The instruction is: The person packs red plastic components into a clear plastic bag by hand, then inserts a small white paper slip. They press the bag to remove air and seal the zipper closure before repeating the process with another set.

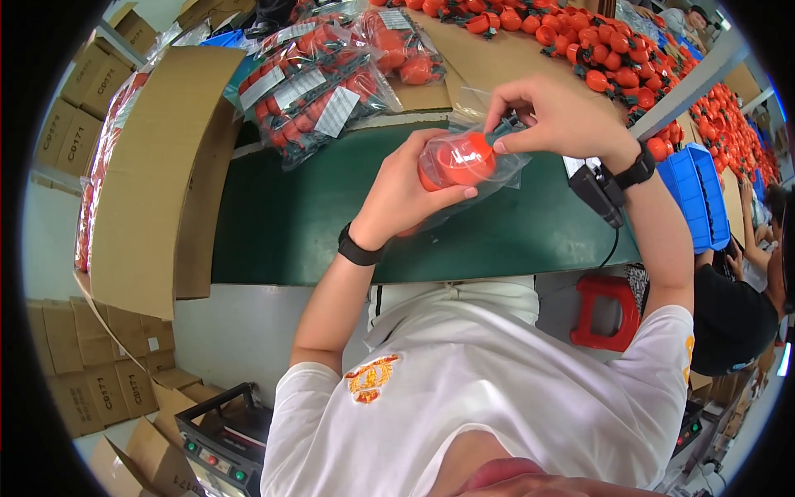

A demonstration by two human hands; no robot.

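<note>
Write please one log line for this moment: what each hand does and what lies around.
left hand: grips clear bag with orange toy | right hand: pinches bag top | green table: filled bags behind

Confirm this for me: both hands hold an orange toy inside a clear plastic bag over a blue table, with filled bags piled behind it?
Not quite. The table is green, not blue, as the head view shows. The rest holds: the left hand and right hand hold an orange toy in a clear plastic bag, with filled bags piled behind.
</note>
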